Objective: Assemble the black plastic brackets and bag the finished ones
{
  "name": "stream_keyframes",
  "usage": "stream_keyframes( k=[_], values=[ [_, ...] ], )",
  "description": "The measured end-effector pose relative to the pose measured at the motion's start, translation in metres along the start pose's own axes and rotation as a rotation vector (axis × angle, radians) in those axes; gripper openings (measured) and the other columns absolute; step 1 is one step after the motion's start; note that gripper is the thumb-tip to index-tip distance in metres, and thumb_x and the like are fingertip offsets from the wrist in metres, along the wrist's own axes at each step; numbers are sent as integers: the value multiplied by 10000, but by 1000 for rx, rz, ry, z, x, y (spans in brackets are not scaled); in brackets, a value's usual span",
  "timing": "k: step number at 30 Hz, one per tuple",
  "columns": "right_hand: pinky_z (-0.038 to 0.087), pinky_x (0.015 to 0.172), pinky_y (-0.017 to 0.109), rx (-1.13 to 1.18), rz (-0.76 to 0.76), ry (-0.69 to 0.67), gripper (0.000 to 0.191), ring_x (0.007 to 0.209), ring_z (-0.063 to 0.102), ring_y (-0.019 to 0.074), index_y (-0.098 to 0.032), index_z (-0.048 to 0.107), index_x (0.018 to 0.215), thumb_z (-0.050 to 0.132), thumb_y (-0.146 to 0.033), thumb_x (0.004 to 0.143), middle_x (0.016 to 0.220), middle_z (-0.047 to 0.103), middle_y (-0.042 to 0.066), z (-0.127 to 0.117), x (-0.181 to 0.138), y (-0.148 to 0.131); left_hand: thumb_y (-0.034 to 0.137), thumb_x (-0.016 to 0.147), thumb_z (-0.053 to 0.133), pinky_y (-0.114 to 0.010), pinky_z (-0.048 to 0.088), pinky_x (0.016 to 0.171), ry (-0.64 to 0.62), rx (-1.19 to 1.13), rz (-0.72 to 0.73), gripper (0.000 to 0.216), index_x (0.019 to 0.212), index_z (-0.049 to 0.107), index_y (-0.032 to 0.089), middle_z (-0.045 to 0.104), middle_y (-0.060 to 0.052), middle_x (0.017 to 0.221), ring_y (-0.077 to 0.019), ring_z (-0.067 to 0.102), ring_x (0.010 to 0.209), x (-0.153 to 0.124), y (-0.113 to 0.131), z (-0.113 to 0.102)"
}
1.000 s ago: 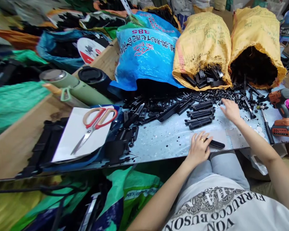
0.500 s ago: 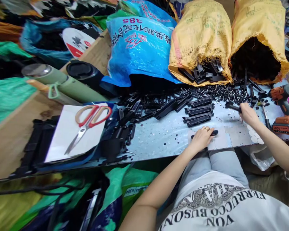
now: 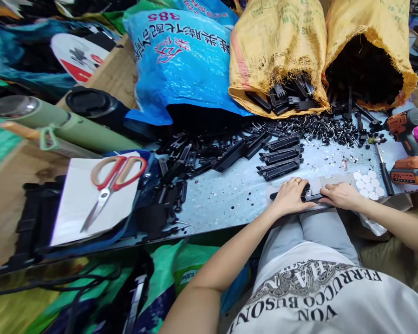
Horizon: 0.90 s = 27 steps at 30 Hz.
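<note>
At the table's front edge my left hand [image 3: 292, 197] is closed over a black plastic part [image 3: 304, 191], pressing it onto a grey plate. Close beside it, my right hand [image 3: 341, 195] pinches another slim black plastic part [image 3: 319, 196], whose far end meets the first one by my left fingers. Most of both parts is hidden by my hands. Just beyond my left hand lie several long black plastic pieces [image 3: 280, 169] in a neat stack. Round white discs [image 3: 368, 183] are spread to the right of my right hand.
A screwdriver [image 3: 384, 169] and an orange cordless drill [image 3: 411, 174] lie at the right. Loose small black parts with metal pins [image 3: 320, 130] are heaped before two yellow sacks [image 3: 278, 41] and a blue bag [image 3: 184, 79]. Red-handled scissors [image 3: 116, 174] rest on white paper at the left.
My right hand has come from the back right toward my left hand, bringing the slim black part with it. My left hand stays on its part. The view has turned slightly right.
</note>
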State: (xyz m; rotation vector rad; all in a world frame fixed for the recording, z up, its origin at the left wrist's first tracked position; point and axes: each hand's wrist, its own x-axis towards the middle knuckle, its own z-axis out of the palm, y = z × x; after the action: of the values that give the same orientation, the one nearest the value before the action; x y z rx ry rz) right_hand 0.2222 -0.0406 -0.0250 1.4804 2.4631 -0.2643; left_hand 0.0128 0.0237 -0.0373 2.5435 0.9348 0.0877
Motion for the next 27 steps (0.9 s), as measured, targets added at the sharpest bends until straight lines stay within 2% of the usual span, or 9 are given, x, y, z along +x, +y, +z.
stream_keyframes(
  k=[3,9,18,24,27],
  values=[
    [288,575,267,-42,2,21,415,733,607,180,-188,535,1008,254,-490,962,900,621,89,-9,-4,-7,650,651,638,-413,430,845,47,-19,24,703,1144,487,171,574,-117,1090,-296,548,1001,-5,-3,5],
    [298,634,280,-149,-7,83,371,777,586,189,-184,507,1047,212,-401,988,932,606,100,-29,-8,-21,613,689,623,-387,468,824,246,-84,58,650,1149,454,186,591,-109,1093,-283,580,1013,-13,-11,14],
    [287,618,281,-226,-45,74,327,796,582,198,-165,491,1014,221,-348,993,902,595,104,-53,-5,-27,581,682,649,-354,494,791,354,-93,71,625,1131,467,186,621,-95,1039,-257,620,953,-15,-18,16],
    [281,601,282,-271,-107,62,282,758,577,187,-161,487,1036,240,-289,988,903,590,101,-58,-2,-20,494,785,572,-333,500,753,450,-56,152,417,1036,518,164,647,-96,940,-234,637,881,-15,-15,23],
    [276,597,291,-283,-121,78,265,758,571,187,-164,490,1026,238,-236,982,901,586,103,-57,-3,-19,514,792,559,-326,502,728,485,-40,173,404,991,535,163,649,-91,886,-225,641,834,-14,-13,24]
  ],
)
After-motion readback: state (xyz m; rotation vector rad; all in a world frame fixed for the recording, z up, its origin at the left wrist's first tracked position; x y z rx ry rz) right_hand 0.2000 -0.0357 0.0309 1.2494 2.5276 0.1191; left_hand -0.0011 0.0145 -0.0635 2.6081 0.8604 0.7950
